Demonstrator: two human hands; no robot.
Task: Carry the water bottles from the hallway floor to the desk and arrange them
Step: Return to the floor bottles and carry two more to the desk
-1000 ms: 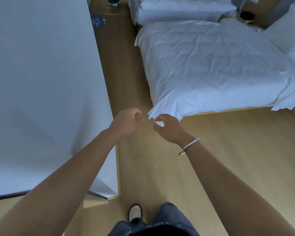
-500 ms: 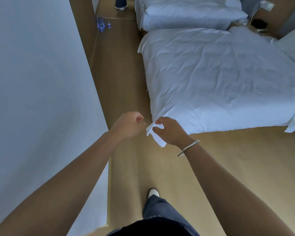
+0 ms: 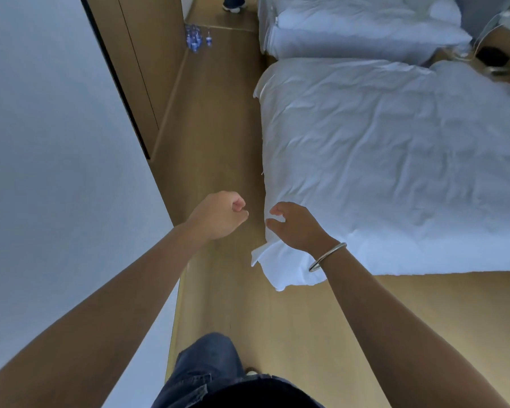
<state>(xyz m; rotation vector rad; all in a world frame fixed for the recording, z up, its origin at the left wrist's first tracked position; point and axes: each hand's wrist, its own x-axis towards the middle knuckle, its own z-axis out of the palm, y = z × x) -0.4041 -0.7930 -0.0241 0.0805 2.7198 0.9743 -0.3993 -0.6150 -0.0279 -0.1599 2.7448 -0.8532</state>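
Observation:
Several water bottles (image 3: pixel 196 38) with blue labels stand clustered on the wooden floor far ahead, against the wooden wall panel on the left. My left hand (image 3: pixel 220 214) is stretched out in front of me, curled into a loose fist with nothing in it. My right hand (image 3: pixel 296 226), with a metal bangle on the wrist, is held beside it with fingers apart and empty, over the corner of the near bed's duvet. Both hands are far from the bottles. No desk is in view.
A white wall (image 3: pixel 56 172) runs along my left, then a wooden panel (image 3: pixel 147 63). Two beds with white duvets (image 3: pixel 395 160) fill the right side. A strip of wooden floor (image 3: pixel 215 119) leads between them to the bottles. Another person's feet (image 3: pixel 233 2) stand at the far end.
I have walked forward past the wall corner; the bottles and beds are closer. My hands, which were touching, have drawn apart, and my right hand's fingers have spread.

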